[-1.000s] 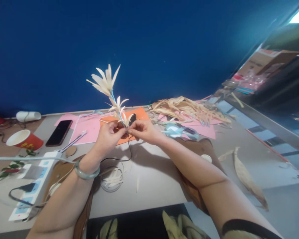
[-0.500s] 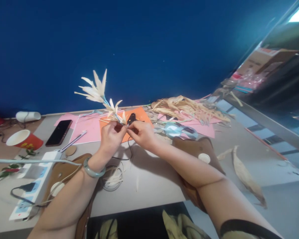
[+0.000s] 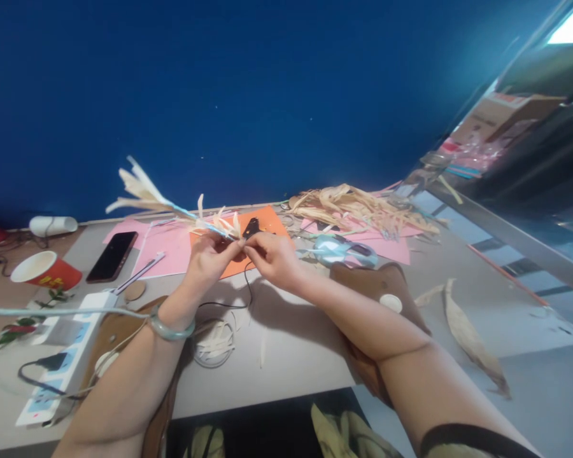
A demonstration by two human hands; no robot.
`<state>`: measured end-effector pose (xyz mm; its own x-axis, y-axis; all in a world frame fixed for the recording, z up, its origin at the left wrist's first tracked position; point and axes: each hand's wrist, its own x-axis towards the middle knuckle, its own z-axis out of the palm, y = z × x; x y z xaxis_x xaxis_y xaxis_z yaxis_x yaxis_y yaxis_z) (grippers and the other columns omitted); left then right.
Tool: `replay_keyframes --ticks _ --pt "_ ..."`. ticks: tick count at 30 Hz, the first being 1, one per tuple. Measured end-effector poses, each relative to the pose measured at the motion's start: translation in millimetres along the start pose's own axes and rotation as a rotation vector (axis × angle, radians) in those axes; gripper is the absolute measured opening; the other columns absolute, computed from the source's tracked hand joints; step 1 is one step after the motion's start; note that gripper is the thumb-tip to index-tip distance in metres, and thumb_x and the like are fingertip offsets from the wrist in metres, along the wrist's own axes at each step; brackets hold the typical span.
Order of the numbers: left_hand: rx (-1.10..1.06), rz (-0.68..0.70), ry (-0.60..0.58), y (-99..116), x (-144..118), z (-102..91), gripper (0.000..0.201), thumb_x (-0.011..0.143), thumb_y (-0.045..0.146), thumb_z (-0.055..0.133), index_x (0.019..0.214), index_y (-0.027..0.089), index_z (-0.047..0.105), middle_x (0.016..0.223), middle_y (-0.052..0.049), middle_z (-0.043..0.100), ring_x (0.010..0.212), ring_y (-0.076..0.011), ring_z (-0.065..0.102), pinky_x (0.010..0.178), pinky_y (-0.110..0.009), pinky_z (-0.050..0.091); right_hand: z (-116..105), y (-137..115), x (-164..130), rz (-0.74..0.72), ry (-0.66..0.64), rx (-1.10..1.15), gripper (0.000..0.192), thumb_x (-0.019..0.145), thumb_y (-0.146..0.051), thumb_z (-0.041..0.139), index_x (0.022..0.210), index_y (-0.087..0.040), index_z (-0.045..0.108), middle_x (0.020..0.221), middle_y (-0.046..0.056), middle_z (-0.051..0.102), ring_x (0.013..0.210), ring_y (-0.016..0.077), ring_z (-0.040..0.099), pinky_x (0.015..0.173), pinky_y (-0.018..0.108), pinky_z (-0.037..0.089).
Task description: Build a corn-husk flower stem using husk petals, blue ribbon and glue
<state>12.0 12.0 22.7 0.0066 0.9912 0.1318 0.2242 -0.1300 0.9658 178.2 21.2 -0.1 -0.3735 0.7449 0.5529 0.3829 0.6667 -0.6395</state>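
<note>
A handmade flower stem (image 3: 179, 210) with pale, husk-like petals and a light-blue wrapped stalk leans to the left, its largest bloom at the far end. Smaller pale blooms sit lower, close to my fingers. My left hand (image 3: 210, 264) is closed round the lower stalk. Thumb and fingers of my right hand (image 3: 273, 257) pinch together at the stalk's lower end, fingertips touching those of the left. What exactly the right fingertips grip is too small to make out. Just behind the hands, a black glue gun (image 3: 252, 227) lies on orange paper (image 3: 274, 219).
Dried husks (image 3: 348, 207) are heaped at the back right, near a blue-white roll (image 3: 341, 251). On the left are a phone (image 3: 113, 256), a red paper cup (image 3: 52, 270) and a power strip (image 3: 71, 356). A coiled cable (image 3: 214, 343) lies in front of the hands.
The flower stem has tipped down and to the left, turning its big bloom sideways. My left wrist has shifted slightly left; the right hand has stayed nearly in place.
</note>
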Motion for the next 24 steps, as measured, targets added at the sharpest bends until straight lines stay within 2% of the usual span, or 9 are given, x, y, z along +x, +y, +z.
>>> replay_keyframes --ticks 3,6,9,13,16,20,24 --pt "-0.224 -0.01 -0.216 2 4 -10.8 0.025 0.067 0.033 0.083 0.078 0.014 0.07 0.07 -0.005 0.074 0.063 -0.0181 0.071 0.066 -0.029 0.059 -7 -4 4 0.16 -0.028 0.277 0.019 0.091 -0.029 0.06 0.079 -0.015 0.061 0.069 0.004 0.066 0.057 0.0107 0.054 0.055 0.024 0.042" --pt "-0.354 -0.019 -0.34 0 7 -19.1 0.029 0.067 0.037 0.085 0.08 0.015 0.071 0.067 -0.005 0.072 0.062 -0.0173 0.07 0.064 -0.03 0.06 -11 -7 7 0.265 -0.138 0.525 0.024 0.088 -0.037 0.065 0.079 -0.015 0.06 0.067 0.003 0.067 0.049 0.0074 0.05 0.047 0.022 0.04" --pt "-0.384 -0.026 -0.429 -4 10 -22.1 0.033 0.066 0.042 0.085 0.082 0.016 0.074 0.061 -0.004 0.069 0.056 -0.0159 0.067 0.058 -0.029 0.057 -12 -8 7 0.281 -0.227 0.72 0.032 0.084 -0.043 0.071 0.075 -0.015 0.058 0.067 0.002 0.068 0.045 0.0052 0.048 0.045 0.02 0.041" --pt "-0.382 0.05 -0.451 -7 9 -21.1 0.032 0.066 0.046 0.084 0.07 0.017 0.072 0.061 -0.003 0.065 0.053 -0.0143 0.061 0.049 -0.026 0.05 -10 -8 7 0.313 -0.319 0.872 0.036 0.079 -0.044 0.076 0.071 -0.015 0.056 0.066 0.0 0.067 0.044 0.0051 0.051 0.044 0.019 0.043" --pt "-0.351 0.079 -0.46 -4 8 -19.8 0.036 0.067 0.049 0.083 0.064 0.016 0.069 0.061 -0.003 0.061 0.053 -0.0134 0.057 0.047 -0.026 0.047 -9 -6 9 0.342 -0.344 0.885 0.037 0.078 -0.045 0.077 0.071 -0.015 0.057 0.061 -0.001 0.065 0.045 0.0061 0.053 0.044 0.019 0.043" --pt "-0.219 0.118 -0.353 1 8 -16.9 0.036 0.07 0.049 0.08 0.066 0.015 0.067 0.064 -0.003 0.063 0.06 -0.0139 0.06 0.058 -0.027 0.052 -9 -2 10 0.355 -0.24 0.701 0.038 0.074 -0.047 0.078 0.068 -0.014 0.059 0.054 -0.003 0.059 0.042 0.0067 0.051 0.042 0.019 0.042" --pt "-0.104 0.113 -0.274 1 7 -12.0 0.036 0.073 0.049 0.078 0.071 0.015 0.067 0.073 -0.005 0.068 0.074 -0.018 0.066 0.072 -0.029 0.057 -13 -1 11 0.349 -0.164 0.504 0.033 0.074 -0.041 0.077 0.067 -0.014 0.06 0.06 0.0 0.061 0.045 0.0084 0.056 0.042 0.02 0.04"
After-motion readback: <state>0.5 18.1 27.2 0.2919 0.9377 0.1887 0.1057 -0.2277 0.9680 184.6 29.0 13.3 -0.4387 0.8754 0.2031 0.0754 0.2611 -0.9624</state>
